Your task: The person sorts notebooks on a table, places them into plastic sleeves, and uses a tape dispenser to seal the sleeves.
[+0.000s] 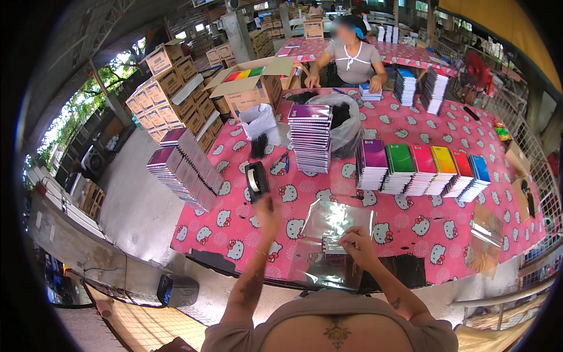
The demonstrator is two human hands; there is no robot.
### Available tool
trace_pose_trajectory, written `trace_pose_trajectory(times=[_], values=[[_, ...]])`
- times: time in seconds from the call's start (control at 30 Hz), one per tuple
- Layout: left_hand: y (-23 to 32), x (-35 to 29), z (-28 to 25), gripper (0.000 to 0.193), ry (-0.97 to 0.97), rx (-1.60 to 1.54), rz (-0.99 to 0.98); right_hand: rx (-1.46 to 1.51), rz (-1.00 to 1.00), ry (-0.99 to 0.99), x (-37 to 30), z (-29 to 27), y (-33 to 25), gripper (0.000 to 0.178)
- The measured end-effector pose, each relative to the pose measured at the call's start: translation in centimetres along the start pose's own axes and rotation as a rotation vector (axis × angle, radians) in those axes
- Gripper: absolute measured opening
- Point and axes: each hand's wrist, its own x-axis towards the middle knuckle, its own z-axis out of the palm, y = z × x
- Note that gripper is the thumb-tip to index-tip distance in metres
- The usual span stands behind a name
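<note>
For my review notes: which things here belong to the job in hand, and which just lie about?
Likely the job's:
tape dispenser, at the left hand
clear film, under the right hand
notebooks, stacked nearby

Probably just lying about:
dark bin on the floor
red fan
wooden pallet

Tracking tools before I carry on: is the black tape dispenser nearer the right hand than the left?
No, the tape dispenser is by the left hand, while the right hand is over clear plastic.
</note>
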Motion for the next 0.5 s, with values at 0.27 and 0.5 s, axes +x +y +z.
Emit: trace_pose_trajectory(times=[0.27,0.5], values=[[-8.9,4.4,-3.3,0.032,-0.031,-0.39,-0.706,0.117,0.123,-0.016,0.3,0.2,-0.6,0.048],[-10.2,-0.7,-3.6,0.013,-0.041,-0.54,-0.667,0.151,0.139,0.071,-0.3,0.7,-0.1,0.051]])
